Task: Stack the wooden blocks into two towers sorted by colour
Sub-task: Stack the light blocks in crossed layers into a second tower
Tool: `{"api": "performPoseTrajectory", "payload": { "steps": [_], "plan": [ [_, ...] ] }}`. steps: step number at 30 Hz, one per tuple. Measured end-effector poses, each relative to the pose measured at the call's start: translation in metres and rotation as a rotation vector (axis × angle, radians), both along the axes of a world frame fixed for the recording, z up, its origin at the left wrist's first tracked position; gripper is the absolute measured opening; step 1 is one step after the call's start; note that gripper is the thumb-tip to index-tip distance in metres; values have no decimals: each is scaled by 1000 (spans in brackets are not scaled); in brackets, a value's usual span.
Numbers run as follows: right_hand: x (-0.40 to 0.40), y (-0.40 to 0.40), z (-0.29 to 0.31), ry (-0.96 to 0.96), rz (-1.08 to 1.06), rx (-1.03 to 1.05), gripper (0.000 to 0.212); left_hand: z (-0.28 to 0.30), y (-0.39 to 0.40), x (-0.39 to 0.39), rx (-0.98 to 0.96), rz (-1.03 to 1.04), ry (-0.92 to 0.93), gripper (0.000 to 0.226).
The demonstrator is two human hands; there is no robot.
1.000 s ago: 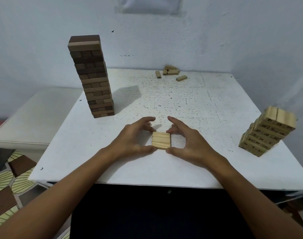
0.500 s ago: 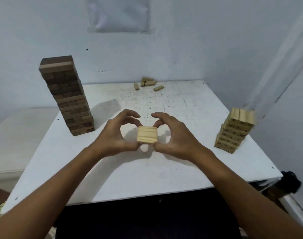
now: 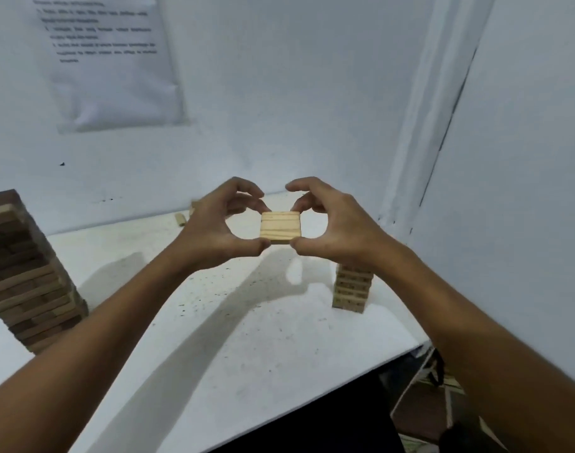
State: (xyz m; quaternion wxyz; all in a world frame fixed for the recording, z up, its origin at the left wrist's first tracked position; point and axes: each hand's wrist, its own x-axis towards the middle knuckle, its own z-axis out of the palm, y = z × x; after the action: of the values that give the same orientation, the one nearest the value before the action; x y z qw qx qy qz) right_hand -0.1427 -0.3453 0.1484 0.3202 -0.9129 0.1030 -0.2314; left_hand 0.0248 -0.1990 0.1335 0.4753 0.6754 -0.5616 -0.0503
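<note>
Both of your bare arms reach in from the bottom corners of the frame and meet at its centre. Between your hands you hold a flat square of light wooden blocks [image 3: 280,227], laid side by side, raised in the air above the white counter [image 3: 214,322]. Your left hand [image 3: 214,227] pinches the left edge of the square: its thumb is under the lower left corner and its curled fingers are at the upper left corner. Your right hand [image 3: 338,227] mirrors it, with the thumb at the lower right corner and curled fingers at the upper right. Each grip is therefore pinching the blocks, not spread.

At the left edge of the frame stands the tall dark tower [image 3: 24,279], made of brown blocks in mixed shades, resting on the counter. Right of centre, just below your right wrist, stands the shorter light tower [image 3: 351,289] of pale blocks with small dark markings on their ends; its top is hidden behind your wrist. Both towers are well apart from each other.

At the far edge of the counter, just left of your left hand, a loose light block [image 3: 180,220] lies flat. On the wall in the upper left of the frame hangs a sheet of paper [image 3: 112,60] with printed text too blurred to read.
</note>
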Motion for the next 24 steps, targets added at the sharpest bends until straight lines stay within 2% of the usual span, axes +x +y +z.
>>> {"api": "performPoseTrajectory", "payload": {
  "steps": [11, 24],
  "plan": [
    [-60, -70, -14, 15, -186, 120, 67, -11, -101, -37, 81, -199, 94, 55],
    [-68, -83, -38, 43, -206, 145, 66, -27, -114, -46, 181, -220, 159, 60]
  ]
}}
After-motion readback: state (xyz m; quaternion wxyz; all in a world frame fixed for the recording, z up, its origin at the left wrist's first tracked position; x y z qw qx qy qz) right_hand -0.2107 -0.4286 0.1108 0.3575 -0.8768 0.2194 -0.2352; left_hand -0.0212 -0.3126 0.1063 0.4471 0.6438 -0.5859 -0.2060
